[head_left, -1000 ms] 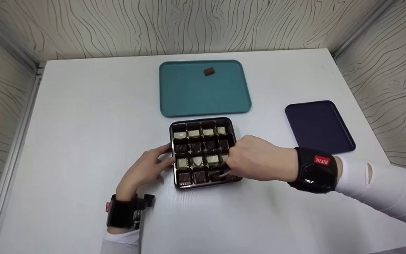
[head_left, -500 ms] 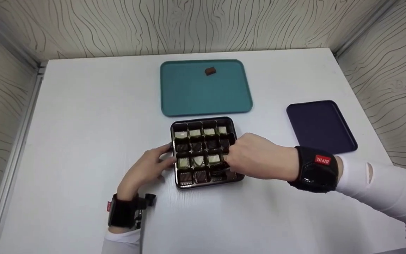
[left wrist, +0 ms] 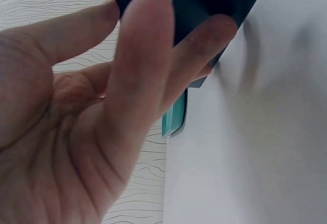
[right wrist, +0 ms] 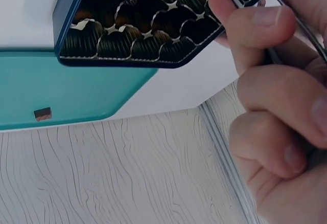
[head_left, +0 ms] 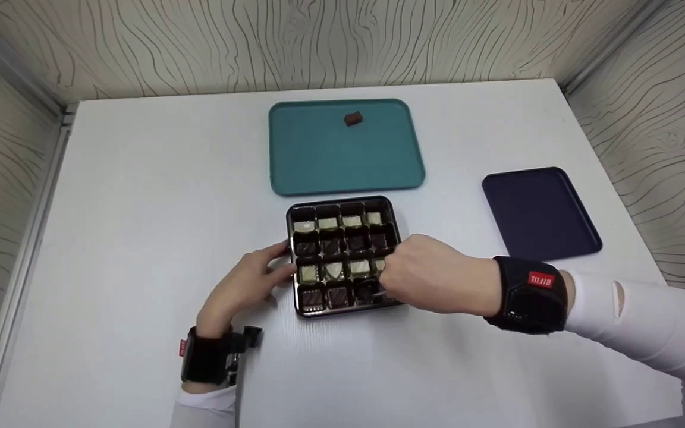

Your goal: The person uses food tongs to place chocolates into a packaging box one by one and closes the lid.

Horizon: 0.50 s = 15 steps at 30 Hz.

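A dark square box (head_left: 342,311) of chocolates lies mid-table, its compartments holding rows of pale green and dark brown pieces. My left hand (head_left: 244,285) is at its left side; thumb and fingers, nearly straight, rest against the wall, as the left wrist view also shows. My right hand (head_left: 423,273) is curled over the box's near right corner and grips metal tweezers (right wrist: 306,32). The tweezers' tip reaches into the front row, at a dark chocolate (head_left: 365,291) in the third compartment from the left. I cannot tell whether the tips pinch it. The hand hides the corner compartment.
A teal tray (head_left: 342,154) lies just behind the box, with one brown chocolate (head_left: 352,119) near its far edge. To the right, beyond my right forearm, lies a smaller navy tray (head_left: 541,214). Patterned panels (head_left: 319,41) enclose the table's back and sides.
My right hand has shifted slightly toward the near edge with the tweezers, their tip still at the third front compartment. The left hand and the box stay in place.
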Each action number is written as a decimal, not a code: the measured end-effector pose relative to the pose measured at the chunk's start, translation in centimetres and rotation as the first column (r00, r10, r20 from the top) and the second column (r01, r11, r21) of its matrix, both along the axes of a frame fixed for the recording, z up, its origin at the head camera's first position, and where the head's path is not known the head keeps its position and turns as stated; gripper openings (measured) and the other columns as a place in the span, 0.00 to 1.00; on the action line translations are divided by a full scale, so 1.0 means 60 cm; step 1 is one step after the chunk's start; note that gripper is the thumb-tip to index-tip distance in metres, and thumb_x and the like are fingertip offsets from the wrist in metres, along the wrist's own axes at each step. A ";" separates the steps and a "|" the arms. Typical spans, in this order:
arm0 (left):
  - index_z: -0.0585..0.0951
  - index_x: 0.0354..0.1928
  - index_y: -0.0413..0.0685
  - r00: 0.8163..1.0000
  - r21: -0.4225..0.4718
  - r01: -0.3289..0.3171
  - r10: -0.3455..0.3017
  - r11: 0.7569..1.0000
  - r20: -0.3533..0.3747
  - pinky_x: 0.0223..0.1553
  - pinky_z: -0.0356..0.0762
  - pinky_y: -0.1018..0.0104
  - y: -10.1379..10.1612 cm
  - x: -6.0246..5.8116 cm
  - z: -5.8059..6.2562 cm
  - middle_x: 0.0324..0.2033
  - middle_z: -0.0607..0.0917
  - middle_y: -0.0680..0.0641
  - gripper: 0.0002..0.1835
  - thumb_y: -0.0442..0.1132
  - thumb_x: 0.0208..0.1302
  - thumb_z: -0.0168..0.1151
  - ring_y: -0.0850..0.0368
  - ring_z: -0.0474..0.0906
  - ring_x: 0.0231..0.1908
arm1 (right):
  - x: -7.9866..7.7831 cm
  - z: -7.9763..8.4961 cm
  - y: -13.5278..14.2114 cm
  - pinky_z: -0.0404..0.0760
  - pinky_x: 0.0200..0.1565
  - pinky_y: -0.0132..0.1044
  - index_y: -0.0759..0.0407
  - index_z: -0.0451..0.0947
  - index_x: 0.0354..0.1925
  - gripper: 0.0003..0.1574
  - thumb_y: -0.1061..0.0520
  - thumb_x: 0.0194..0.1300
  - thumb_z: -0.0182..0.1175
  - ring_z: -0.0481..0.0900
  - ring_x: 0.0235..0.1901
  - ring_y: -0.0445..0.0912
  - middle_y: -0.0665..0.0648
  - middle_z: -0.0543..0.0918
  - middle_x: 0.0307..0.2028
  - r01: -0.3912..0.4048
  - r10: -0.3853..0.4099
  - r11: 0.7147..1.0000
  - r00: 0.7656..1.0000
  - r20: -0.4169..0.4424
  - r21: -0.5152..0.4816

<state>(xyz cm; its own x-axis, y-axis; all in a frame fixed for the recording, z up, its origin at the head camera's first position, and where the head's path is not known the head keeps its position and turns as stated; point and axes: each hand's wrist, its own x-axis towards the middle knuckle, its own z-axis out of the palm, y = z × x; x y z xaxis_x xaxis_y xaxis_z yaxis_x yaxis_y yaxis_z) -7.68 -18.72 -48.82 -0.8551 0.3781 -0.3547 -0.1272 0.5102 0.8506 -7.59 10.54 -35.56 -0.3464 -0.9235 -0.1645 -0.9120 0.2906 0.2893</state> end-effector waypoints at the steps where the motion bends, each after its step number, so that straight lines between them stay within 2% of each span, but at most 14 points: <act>1: 0.64 0.80 0.39 1.000 -0.002 0.000 0.000 1.000 -0.001 0.33 0.84 0.65 0.000 0.000 0.000 0.64 0.84 0.35 0.33 0.44 0.79 0.58 0.51 0.90 0.41 | 0.002 -0.003 -0.002 0.44 0.19 0.31 0.47 0.60 0.10 0.33 0.59 0.55 0.73 0.43 0.20 0.38 0.42 0.60 0.12 -0.005 0.005 1.000 1.000 -0.010 0.007; 5: 0.64 0.80 0.40 1.000 -0.006 0.002 -0.002 1.000 -0.006 0.35 0.85 0.64 0.001 0.000 -0.001 0.65 0.84 0.35 0.33 0.44 0.79 0.58 0.51 0.90 0.40 | 0.005 -0.010 -0.007 0.44 0.18 0.32 0.47 0.65 0.09 0.30 0.61 0.54 0.73 0.42 0.21 0.38 0.42 0.61 0.12 -0.034 0.035 0.999 0.998 -0.047 0.020; 8: 0.64 0.80 0.39 1.000 -0.006 0.006 -0.006 1.000 -0.014 0.35 0.85 0.64 0.001 -0.001 -0.002 0.66 0.83 0.35 0.33 0.44 0.79 0.58 0.52 0.91 0.40 | 0.000 -0.012 -0.011 0.47 0.17 0.31 0.47 0.67 0.09 0.28 0.62 0.53 0.72 0.43 0.21 0.38 0.42 0.64 0.12 -0.049 0.049 0.999 0.998 -0.026 0.013; 10: 0.64 0.80 0.40 1.000 -0.004 0.005 -0.005 1.000 -0.009 0.34 0.85 0.64 0.002 -0.001 -0.003 0.64 0.84 0.35 0.33 0.44 0.79 0.58 0.51 0.91 0.40 | -0.010 -0.012 -0.014 0.50 0.16 0.31 0.48 0.65 0.10 0.29 0.60 0.56 0.72 0.45 0.20 0.38 0.42 0.64 0.12 -0.029 0.029 0.999 0.999 0.042 0.014; 12: 0.64 0.80 0.40 1.000 0.003 0.006 -0.006 1.000 -0.003 0.34 0.85 0.64 0.001 -0.001 -0.003 0.63 0.84 0.34 0.33 0.44 0.79 0.58 0.51 0.91 0.39 | -0.024 -0.010 -0.017 0.55 0.16 0.30 0.49 0.63 0.11 0.31 0.56 0.60 0.73 0.48 0.18 0.37 0.43 0.64 0.13 0.020 -0.025 0.999 0.987 0.156 0.032; 14: 0.64 0.80 0.40 1.000 0.001 0.007 -0.007 1.000 -0.003 0.35 0.85 0.64 0.000 -0.001 -0.003 0.64 0.84 0.34 0.33 0.44 0.80 0.57 0.51 0.90 0.38 | -0.041 -0.008 -0.020 0.60 0.17 0.31 0.49 0.60 0.13 0.34 0.52 0.61 0.74 0.53 0.17 0.38 0.44 0.63 0.14 0.081 -0.095 0.995 0.957 0.274 0.063; 15: 0.64 0.80 0.41 1.000 -0.002 0.002 -0.002 1.000 0.002 0.36 0.85 0.64 0.000 0.000 -0.003 0.64 0.84 0.35 0.33 0.44 0.79 0.58 0.52 0.90 0.38 | -0.048 -0.007 -0.022 0.61 0.18 0.31 0.49 0.59 0.14 0.36 0.49 0.63 0.74 0.54 0.16 0.38 0.44 0.60 0.14 0.118 -0.140 0.989 0.933 0.332 0.085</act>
<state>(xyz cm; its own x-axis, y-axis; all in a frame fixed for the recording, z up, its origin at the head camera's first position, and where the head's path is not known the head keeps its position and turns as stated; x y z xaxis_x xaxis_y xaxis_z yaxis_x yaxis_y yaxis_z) -7.69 -18.73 -49.01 -0.8539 0.3789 -0.3568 -0.1276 0.5121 0.8494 -10.50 9.21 -35.96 -0.3760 -0.8587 -0.3481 -0.9151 0.4033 -0.0064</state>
